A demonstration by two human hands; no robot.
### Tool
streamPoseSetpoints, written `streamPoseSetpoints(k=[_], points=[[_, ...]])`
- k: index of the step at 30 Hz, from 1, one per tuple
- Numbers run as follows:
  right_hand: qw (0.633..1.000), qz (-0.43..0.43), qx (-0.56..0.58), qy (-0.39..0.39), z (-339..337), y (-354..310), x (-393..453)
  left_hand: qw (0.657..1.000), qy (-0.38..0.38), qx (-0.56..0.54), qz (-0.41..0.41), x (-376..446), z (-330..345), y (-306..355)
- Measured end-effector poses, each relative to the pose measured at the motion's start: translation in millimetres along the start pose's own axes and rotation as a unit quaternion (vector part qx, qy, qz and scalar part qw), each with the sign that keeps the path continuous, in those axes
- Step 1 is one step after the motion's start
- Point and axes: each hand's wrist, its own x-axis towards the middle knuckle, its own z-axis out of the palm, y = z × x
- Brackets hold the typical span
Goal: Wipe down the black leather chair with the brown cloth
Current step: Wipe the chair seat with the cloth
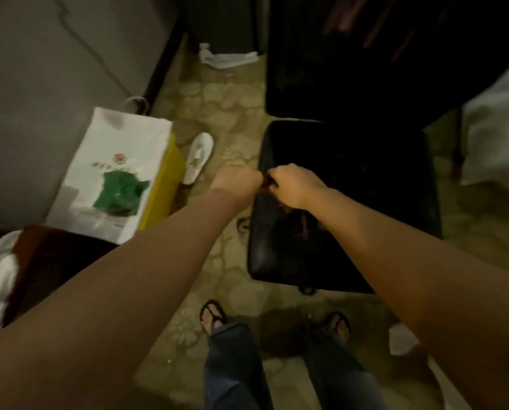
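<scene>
The black leather chair stands in front of me, its seat cushion seen from above. Both my hands meet over the seat's left edge. My left hand is closed in a fist, and my right hand is closed too. Between them a small piece of the brown cloth shows, pinched by both hands. More of the cloth hangs dark below my right wrist over the seat. The picture is dim and blurred.
A white paper bag with a green print stands on the floor to the left, by the grey wall. A white slipper lies beside it. White bedding is at the right. My feet in sandals stand on patterned carpet.
</scene>
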Motion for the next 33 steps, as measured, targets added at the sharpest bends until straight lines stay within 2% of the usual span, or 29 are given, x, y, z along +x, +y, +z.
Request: streamPoseSetpoints(k=[6,9,11,13,16,17,22,25,28,30,33], points=[[0.997,0.067,0.024,0.025,4,149,-28,0.998,0.042,-0.018,0.037,88,-4,123],[0.994,0.084,0.019,0.072,13,199,-25,0.995,0.086,-0.010,0.039,118,2,163],[0.992,0.086,0.012,0.090,31,222,-21,0.996,0.078,-0.009,0.044,132,16,179],[0.994,0.082,0.020,0.068,62,236,-17,0.997,0.031,-0.001,0.064,144,44,186],[0.994,0.085,0.058,-0.020,116,243,-14,0.988,-0.098,0.001,0.116,153,94,186],[0.992,0.100,0.075,-0.022,132,244,-14,0.986,-0.111,-0.015,0.120,153,103,183],[0.968,0.198,0.118,0.096,171,224,15,0.992,0.043,-0.079,0.084,160,109,146],[0.950,0.252,0.122,0.137,173,217,55,0.992,0.037,-0.122,0.008,182,109,111],[0.934,0.283,0.060,0.211,176,216,86,0.990,0.029,-0.135,-0.035,204,110,77],[0.933,0.269,0.049,0.235,177,211,97,0.989,0.020,-0.137,-0.044,218,112,60],[0.967,0.128,0.023,0.218,181,199,103,0.989,0.003,-0.140,-0.054,231,115,50]])
